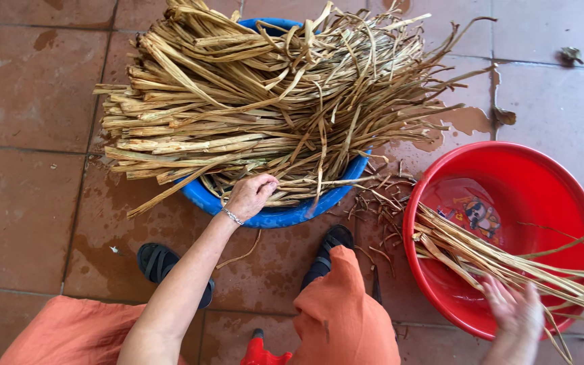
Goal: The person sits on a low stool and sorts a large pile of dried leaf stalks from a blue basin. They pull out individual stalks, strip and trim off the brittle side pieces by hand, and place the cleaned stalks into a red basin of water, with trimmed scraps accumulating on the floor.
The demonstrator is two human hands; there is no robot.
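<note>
Two basins on wet reddish tile floor (28, 203): blue basin (285, 215) far centre, red basin (508, 203) right and nearer. One big heap of dried tan plant strips (251, 101) piled across blue basin, thick stalk ends fanned out left past the rim, thin ends trailing right toward the red one. Left hand (250, 195) at near rim of blue basin, fingers curled closed on a few strips from the heap's near edge; strips run from the grip out to the right along the rim. Silver bracelet (232, 216) on that wrist. Right hand (516, 307) at near rim of red basin, blurred, palm flat and fingers spread wide, nothing clamped; whether touching the strips cannot tell. One smaller bundle of strips (481, 260) lying slantwise inside red basin just left of and beyond that hand, tips running off over the rim to the right. Coloured picture (471, 211) on red basin's bottom. Loose scraps (380, 196) scattered on floor between the two basins. Two black sandals (160, 260), one under left forearm, other (329, 247) near blue basin's near rim. Orange garment (343, 318) over knees at near edge. One small red object (258, 351) at bottom edge, kind unclear. Two dark leaf bits (570, 54) far right on tile.
</note>
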